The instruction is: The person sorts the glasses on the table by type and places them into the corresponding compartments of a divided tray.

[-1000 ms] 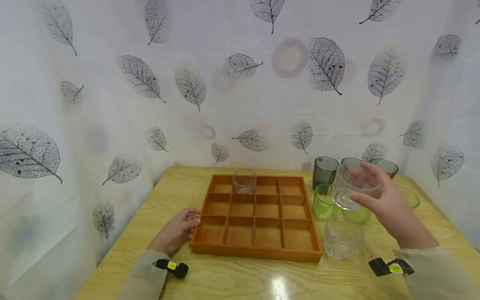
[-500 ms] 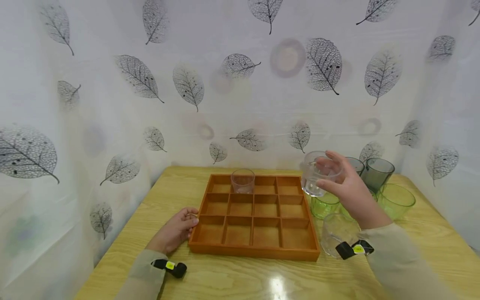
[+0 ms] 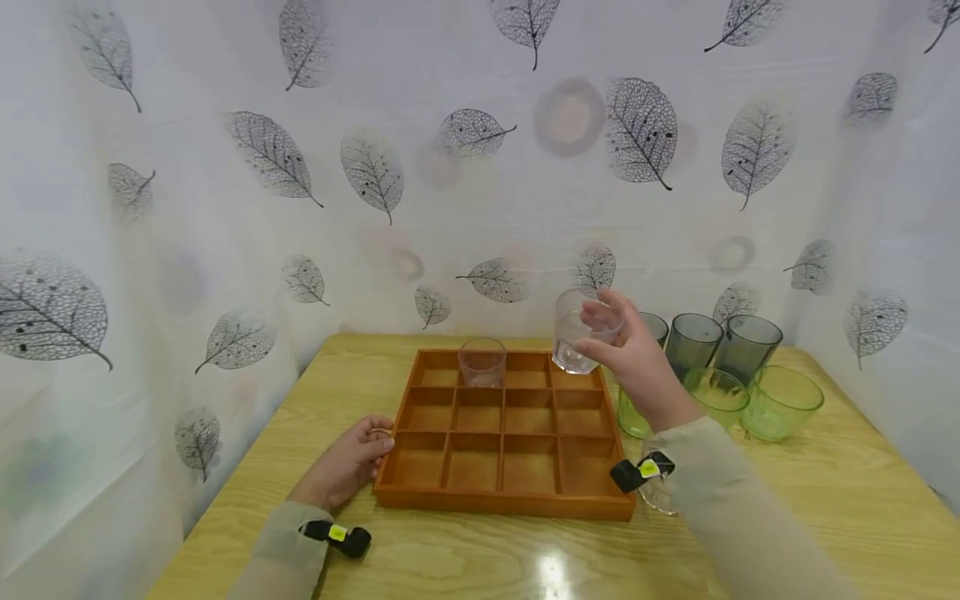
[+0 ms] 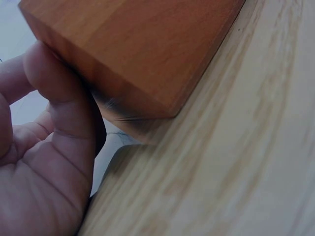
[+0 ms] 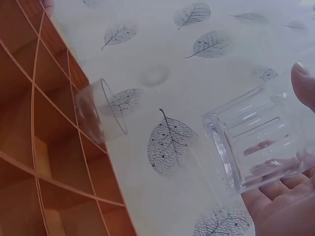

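My right hand grips a clear glass upright, raised over the back right corner of an orange-brown wooden tray divided into several compartments. In the right wrist view, thumb and fingers lie on opposite sides of this faceted glass. Another clear glass stands in the tray's back row, second compartment from the left. My left hand rests at the tray's left side, its loosely bent fingers touching the outer wall. The left wrist view shows a fingertip against the tray's edge.
Right of the tray stand dark grey glasses at the back and green glasses before them. One more clear glass is mostly hidden by my right sleeve. A leaf-patterned curtain hangs behind the wooden table.
My right hand has carried the clear glass leftwards, from above the other glasses to over the tray's back right corner. My left hand stays at the tray's side.
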Motion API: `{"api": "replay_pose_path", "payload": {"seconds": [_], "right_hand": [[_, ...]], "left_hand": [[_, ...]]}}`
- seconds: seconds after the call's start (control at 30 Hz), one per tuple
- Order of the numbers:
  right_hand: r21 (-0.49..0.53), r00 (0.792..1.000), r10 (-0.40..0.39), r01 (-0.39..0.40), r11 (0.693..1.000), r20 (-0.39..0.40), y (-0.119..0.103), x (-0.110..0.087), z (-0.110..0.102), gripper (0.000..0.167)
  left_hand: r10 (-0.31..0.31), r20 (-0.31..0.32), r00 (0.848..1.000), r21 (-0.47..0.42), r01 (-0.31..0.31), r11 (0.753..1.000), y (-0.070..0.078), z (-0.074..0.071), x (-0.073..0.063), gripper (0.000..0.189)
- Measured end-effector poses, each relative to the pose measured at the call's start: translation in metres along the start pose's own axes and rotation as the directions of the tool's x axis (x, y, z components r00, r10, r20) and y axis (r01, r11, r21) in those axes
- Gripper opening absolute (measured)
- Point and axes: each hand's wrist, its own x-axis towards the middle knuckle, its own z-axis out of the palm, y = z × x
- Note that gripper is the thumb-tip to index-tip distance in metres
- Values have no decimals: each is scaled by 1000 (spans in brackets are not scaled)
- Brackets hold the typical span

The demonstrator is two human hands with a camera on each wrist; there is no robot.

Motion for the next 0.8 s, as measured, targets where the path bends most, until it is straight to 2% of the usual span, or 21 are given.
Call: {"api": "replay_pose_path", "payload": {"seconds": [0.13, 0.43, 0.63, 0.8], "right_hand": [[43, 1000, -5, 6, 999, -16, 7, 11, 12, 90], [73, 998, 42, -38, 997, -54, 27, 37, 33, 97], [53, 996, 63, -59, 997, -71, 41, 53, 49, 98], [40, 993, 81, -78, 996, -84, 56, 57, 58, 99]], "left_hand": [[-3, 0, 1000, -3, 3, 1000, 0, 0, -1, 32], [-2, -4, 1000, 2, 2, 1000, 0, 0, -2, 33], [-2, -15, 1000, 8, 2, 1000, 0, -1, -2, 31], [2, -6, 1000, 5, -2, 1000, 0, 0, -1, 31]]}}
